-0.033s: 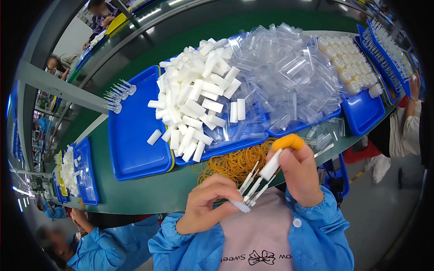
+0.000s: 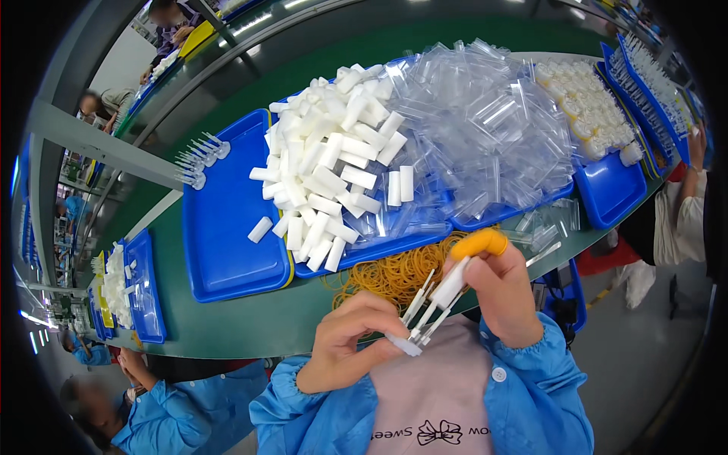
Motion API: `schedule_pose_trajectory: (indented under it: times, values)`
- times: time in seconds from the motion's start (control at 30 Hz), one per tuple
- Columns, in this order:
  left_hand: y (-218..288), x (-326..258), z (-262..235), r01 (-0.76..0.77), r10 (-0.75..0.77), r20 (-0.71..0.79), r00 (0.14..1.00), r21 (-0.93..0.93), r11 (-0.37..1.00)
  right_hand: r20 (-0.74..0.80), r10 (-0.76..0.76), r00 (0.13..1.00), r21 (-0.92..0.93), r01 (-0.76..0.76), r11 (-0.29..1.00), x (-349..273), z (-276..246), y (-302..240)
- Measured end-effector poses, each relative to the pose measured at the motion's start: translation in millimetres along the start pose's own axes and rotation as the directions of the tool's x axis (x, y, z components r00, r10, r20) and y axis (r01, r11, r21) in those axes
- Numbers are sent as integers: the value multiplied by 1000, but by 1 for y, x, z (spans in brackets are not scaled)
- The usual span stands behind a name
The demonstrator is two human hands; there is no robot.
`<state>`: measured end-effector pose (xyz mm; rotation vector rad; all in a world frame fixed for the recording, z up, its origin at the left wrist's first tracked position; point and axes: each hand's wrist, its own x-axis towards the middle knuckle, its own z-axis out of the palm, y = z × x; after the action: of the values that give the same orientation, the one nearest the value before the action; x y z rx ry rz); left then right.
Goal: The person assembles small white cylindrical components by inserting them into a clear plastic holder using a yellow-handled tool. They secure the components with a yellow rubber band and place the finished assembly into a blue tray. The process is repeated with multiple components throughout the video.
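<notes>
My left hand (image 2: 353,334) pinches the white base of a small plastic part with several thin upright prongs (image 2: 415,327). Between the thumb and a finger of my right hand (image 2: 502,292) is a white cylinder (image 2: 451,284), its lower end around one prong. An orange finger cot (image 2: 479,243) covers a fingertip of that hand. Just beyond both hands lies a heap of yellow-brown rubber bands (image 2: 394,277). Farther off, a big pile of like white cylinders (image 2: 322,178) rests beside a pile of clear plastic tubes (image 2: 485,133).
At left is a blue tray (image 2: 231,246), with several pronged parts (image 2: 203,159) at its far corner. Clear ribbed-looking pieces (image 2: 584,106) and a smaller blue tray (image 2: 610,189) are on the right. A co-worker in a blue sleeve (image 2: 171,409) sits at lower left.
My right hand has shifted slightly down and left, and the white cylinder sits a little lower along the prong. My left hand stays nearly still.
</notes>
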<state>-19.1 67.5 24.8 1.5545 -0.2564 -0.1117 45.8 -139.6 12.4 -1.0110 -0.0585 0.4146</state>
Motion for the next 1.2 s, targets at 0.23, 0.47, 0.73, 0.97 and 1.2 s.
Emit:
schedule_pose_trajectory:
  times: [0.23, 0.47, 0.73, 0.97, 1.2]
  values:
    - [-1, 0, -3, -222, 225, 23, 974, 294, 930, 241, -152, 959, -283, 219, 934, -2, -5, 2]
    - [-9, -9, -12, -173, 190, -45, 981, 250, 953, 505, -260, 823, -732, 568, 376, 2, 4, -26]
    - [-30, -33, -54, -175, 219, -611, 761, 131, 976, 682, -285, 673, -725, 672, -148, 71, 70, -108]
    - [-34, -58, -87, -205, 189, -826, 531, 91, 974, 725, 136, 675, -620, 725, -299, 270, 142, -53]
    - [-37, -101, -118, -175, 121, -925, 361, 60, 983, 329, 657, 679, -789, 580, -204, 304, 182, -2]
